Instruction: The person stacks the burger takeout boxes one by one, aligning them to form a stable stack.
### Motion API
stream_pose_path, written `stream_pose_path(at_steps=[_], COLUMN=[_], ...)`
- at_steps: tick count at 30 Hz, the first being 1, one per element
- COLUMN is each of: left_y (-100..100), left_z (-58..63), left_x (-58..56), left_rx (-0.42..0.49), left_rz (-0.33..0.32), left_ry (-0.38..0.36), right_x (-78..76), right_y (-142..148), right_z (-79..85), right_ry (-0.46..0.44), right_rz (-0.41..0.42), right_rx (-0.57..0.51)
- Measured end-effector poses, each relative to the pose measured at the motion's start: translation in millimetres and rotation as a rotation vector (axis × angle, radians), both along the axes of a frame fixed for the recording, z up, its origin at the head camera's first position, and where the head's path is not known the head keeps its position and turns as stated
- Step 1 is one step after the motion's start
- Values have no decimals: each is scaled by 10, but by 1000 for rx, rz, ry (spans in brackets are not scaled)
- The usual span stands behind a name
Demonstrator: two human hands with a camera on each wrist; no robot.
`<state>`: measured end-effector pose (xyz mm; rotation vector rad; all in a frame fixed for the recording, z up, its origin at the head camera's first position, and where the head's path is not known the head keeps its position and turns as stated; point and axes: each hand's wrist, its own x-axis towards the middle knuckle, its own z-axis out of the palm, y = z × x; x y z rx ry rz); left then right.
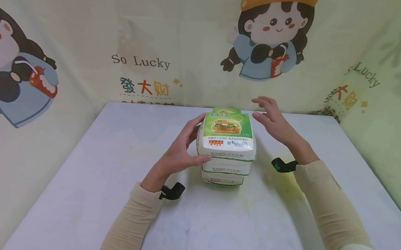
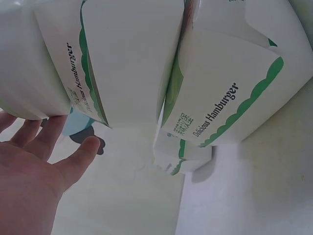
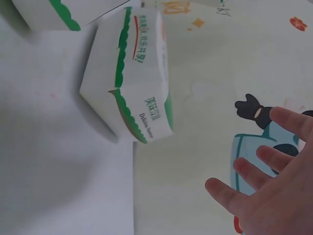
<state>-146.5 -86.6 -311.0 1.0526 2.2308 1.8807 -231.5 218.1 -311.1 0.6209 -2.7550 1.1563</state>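
A white and green hamburger box (image 1: 229, 127) tops a stack in the middle of the table, with a middle box (image 1: 227, 166) and a bottom box (image 1: 223, 179) beneath it. My left hand (image 1: 178, 152) rests along the top box's left side, thumb near its front corner; in the left wrist view, the fingertips touch the box's white side. To the right of the stack, my right hand (image 1: 274, 125) is raised and apart from the boxes, its fingers extended and holding nothing. Another hamburger box (image 3: 139, 73) sits behind the stack, mostly hidden in the head view.
The white table (image 1: 121, 158) reaches back to a cream wall cloth (image 1: 190, 47) printed with cartoon figures and lettering. A black wrist camera (image 1: 172, 192) is on the left wrist, and another black camera (image 1: 283, 165) is on the right wrist.
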Motion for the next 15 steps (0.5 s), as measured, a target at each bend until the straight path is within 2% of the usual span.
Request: stream_pose_path(at_steps=[15], left_y=[6], left_z=[-8], left_x=[-14], left_rx=[-7], left_rz=[0], left_ry=[5], right_x=[-194], right_y=[-26], right_z=[-160], right_ry=[-53], right_rz=[18], right_rx=[93])
